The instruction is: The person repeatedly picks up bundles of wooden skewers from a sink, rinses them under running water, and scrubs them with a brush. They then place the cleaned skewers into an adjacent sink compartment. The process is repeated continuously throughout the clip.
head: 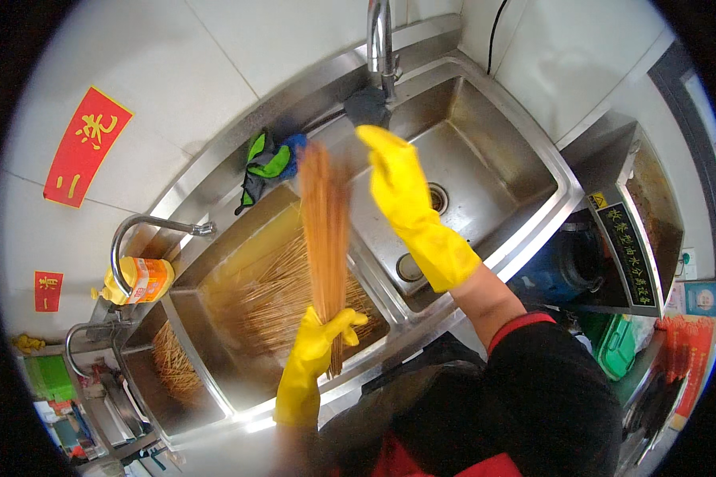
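My left hand (311,341), in a yellow rubber glove, grips the lower end of a bundle of thin wooden sticks (327,232), likely bamboo skewers. The bundle points away from me and its far end is blurred. Under it, the middle sink basin (215,369) holds murky yellowish water with many more loose sticks (274,280) lying in it. My right hand (397,179), gloved the same way, is raised over the right sink basin (483,143). It is just right of the bundle's far end, with a gap between, and nothing shows in its fingers.
More sticks (179,364) fill part of the left basin (173,417). A chrome faucet (380,42) rises behind the right basin; a curved tap (155,220) reaches over the middle one. Green-and-black cloths (265,161) and a yellow jug (143,280) sit along the back ledge. A steel box (626,238) stands at right.
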Demonstrator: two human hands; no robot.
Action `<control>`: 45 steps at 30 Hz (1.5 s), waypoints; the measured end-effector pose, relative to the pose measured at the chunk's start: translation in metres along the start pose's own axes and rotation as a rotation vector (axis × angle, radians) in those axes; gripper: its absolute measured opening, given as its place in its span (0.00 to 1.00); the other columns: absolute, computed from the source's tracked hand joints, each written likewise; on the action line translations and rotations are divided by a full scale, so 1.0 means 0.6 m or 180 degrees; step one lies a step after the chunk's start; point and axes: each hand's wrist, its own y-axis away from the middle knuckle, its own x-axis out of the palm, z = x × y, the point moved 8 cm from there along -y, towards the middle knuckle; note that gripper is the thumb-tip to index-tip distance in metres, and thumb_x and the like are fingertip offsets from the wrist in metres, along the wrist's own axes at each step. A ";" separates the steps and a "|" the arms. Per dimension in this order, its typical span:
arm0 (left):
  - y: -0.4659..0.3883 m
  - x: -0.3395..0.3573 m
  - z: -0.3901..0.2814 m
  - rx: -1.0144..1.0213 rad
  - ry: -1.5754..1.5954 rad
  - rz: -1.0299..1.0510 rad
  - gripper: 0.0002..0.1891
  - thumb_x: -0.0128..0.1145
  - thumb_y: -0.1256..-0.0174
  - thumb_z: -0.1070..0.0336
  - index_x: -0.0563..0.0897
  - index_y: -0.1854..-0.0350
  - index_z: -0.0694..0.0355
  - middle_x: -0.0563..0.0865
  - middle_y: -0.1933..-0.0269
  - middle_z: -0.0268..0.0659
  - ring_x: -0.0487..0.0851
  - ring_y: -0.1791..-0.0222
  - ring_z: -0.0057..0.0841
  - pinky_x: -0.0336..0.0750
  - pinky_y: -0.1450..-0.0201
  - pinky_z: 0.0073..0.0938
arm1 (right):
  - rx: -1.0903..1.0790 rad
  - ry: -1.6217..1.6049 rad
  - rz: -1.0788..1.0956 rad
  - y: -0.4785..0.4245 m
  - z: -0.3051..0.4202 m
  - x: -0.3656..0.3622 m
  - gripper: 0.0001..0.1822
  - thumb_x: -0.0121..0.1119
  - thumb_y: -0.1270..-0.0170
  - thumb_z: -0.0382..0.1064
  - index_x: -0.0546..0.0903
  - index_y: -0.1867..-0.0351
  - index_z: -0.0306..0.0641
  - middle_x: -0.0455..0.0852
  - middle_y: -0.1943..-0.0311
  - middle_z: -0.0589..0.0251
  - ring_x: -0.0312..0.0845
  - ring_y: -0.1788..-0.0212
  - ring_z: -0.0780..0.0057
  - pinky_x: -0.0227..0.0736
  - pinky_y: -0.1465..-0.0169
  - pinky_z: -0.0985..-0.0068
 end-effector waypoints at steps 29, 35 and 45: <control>-0.095 -0.075 0.056 -0.1119 -0.3688 -0.1255 0.31 0.37 0.14 0.43 0.46 0.14 0.28 0.80 0.32 0.59 0.80 0.33 0.54 0.71 0.28 0.49 | 0.0439 0.1011 0.1745 0.019 -0.079 0.128 0.16 0.55 0.28 0.41 0.83 0.46 0.38 0.89 0.53 0.47 0.86 0.47 0.48 0.79 0.44 0.56; -0.062 -0.048 0.009 -0.0931 -0.4562 -0.0985 0.35 0.44 0.16 0.64 0.48 0.15 0.26 0.83 0.38 0.58 0.85 0.39 0.53 0.77 0.35 0.49 | -0.1096 0.0159 0.2523 0.159 -0.003 0.252 0.11 0.58 0.37 0.40 0.87 0.72 0.39 0.86 0.68 0.44 0.85 0.60 0.45 0.79 0.49 0.57; -0.048 -0.040 -0.031 -0.0300 -0.4880 -0.1701 0.39 0.48 0.21 0.71 0.49 0.13 0.35 0.89 0.52 0.50 0.91 0.52 0.45 0.85 0.53 0.46 | -0.0307 0.0476 -0.0883 -0.054 0.100 -0.141 0.20 0.55 0.31 0.22 0.85 0.41 0.33 0.89 0.45 0.47 0.84 0.42 0.48 0.75 0.36 0.61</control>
